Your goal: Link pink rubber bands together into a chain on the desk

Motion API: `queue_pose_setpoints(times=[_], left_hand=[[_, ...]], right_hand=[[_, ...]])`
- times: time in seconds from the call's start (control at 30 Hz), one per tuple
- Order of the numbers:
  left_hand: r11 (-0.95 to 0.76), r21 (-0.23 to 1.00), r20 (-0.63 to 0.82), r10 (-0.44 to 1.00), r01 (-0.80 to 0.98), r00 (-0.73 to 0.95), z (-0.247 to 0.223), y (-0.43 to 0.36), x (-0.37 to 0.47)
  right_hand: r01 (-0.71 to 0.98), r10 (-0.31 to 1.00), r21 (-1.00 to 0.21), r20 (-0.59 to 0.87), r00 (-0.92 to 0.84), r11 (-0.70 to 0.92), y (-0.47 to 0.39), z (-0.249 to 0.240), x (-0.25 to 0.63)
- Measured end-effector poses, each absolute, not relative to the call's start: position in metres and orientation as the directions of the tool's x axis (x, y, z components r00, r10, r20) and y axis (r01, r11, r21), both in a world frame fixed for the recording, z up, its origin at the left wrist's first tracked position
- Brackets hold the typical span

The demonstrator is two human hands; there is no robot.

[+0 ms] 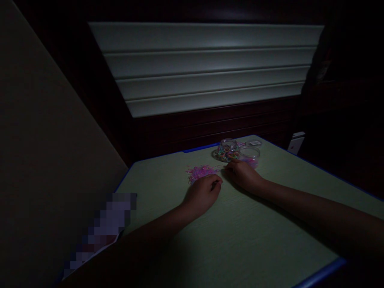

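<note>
A loose pile of small pink and purple pieces (201, 172) lies on the pale green table (240, 240). Just in front of it is my left hand (204, 191), its fingers curled into a pinch; whatever it may hold is too small and dark to make out. My right hand (242, 174) is closed too, fingertips low over the table right of the pile, and its contents cannot be made out. Behind the right hand stand a clear jar of multicoloured rings (226, 151) and an open clear jar (250, 154) with pink pieces inside.
A clear round lid (254, 143) with a label lies behind the jars. Blurred-out flat material (111, 220) is at the table's left edge. Beyond the table is a dark wooden frame with pale slats (210, 64). A white box-like object (296, 143) is past the right edge.
</note>
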State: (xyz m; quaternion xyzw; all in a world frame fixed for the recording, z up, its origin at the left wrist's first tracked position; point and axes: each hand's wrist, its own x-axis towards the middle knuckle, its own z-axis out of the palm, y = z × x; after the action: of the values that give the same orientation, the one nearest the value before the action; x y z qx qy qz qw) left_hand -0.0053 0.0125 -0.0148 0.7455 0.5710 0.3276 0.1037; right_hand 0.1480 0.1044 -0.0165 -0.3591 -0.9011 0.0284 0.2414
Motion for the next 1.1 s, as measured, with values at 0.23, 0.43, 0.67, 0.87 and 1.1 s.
queue_pose_setpoints(times=[0.23,0.43,0.67,0.87,1.1], left_hand=[[-0.325,0.563,0.358,0.925,0.76,0.13,-0.016,0.014,-0.007],[-0.311,0.608,0.36,0.928,0.731,0.095,-0.019,0.016,-0.007],[-0.273,0.7,0.337,0.941,0.66,0.031,-0.02,0.016,-0.008],[-0.267,0.741,0.342,0.94,0.616,-0.005,-0.018,0.016,-0.006],[-0.253,0.755,0.319,0.948,0.606,-0.002,-0.017,0.015,-0.005]], right_hand=[[0.638,0.674,-0.257,0.451,-0.585,0.726,0.109,-0.017,0.149],[0.557,0.663,-0.366,0.495,-0.562,0.746,0.104,-0.017,0.151],[0.366,0.607,-0.492,0.54,-0.584,0.79,0.086,-0.012,0.151],[0.302,0.601,-0.552,0.508,-0.617,0.777,0.081,-0.012,0.15],[0.326,0.596,-0.537,0.466,-0.654,0.778,0.077,-0.009,0.152]])
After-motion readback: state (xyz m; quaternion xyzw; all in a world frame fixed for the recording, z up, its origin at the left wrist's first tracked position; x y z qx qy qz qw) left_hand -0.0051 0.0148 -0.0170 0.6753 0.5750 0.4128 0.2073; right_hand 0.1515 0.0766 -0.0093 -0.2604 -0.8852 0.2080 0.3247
